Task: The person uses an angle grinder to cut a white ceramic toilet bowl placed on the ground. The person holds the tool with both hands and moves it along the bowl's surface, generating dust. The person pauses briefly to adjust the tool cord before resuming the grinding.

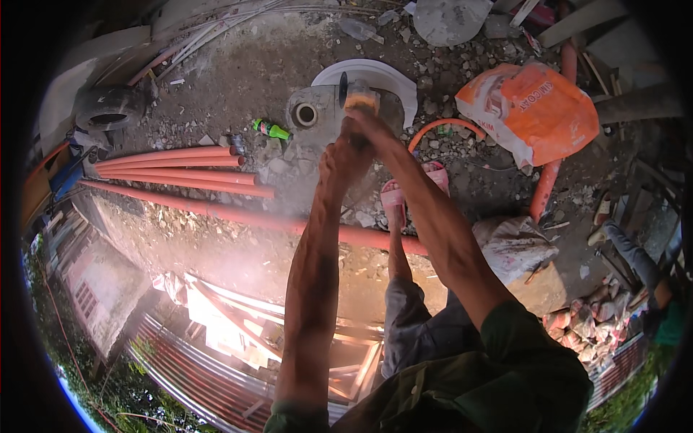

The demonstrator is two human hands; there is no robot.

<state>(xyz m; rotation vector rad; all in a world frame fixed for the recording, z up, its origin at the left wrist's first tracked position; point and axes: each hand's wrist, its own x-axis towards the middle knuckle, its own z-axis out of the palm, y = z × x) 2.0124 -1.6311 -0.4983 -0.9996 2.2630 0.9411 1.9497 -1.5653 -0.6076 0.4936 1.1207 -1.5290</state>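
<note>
Both arms reach forward to an angle grinder (362,96) with an orange-yellow part and a thin dark disc (343,86). My right hand (370,125) is closed around it near the head. Closer to me, my left hand (338,160) is closed on the body, which the hands mostly hide. Under the disc lies a dusty grey piece (317,99) with a round collared hole. The disc stands edge-on over it; whether it touches, I cannot tell. A white curved rim (379,70) shows behind the piece. Pale dust hangs around the hands and below them.
Orange pipes (180,175) lie at left, with a longer orange pipe (281,222) crossing before my feet in pink slippers (393,195). A green bottle (271,130) and a tyre (108,108) are at left. An orange-white sack (530,112) lies right. Another person (635,245) is at far right.
</note>
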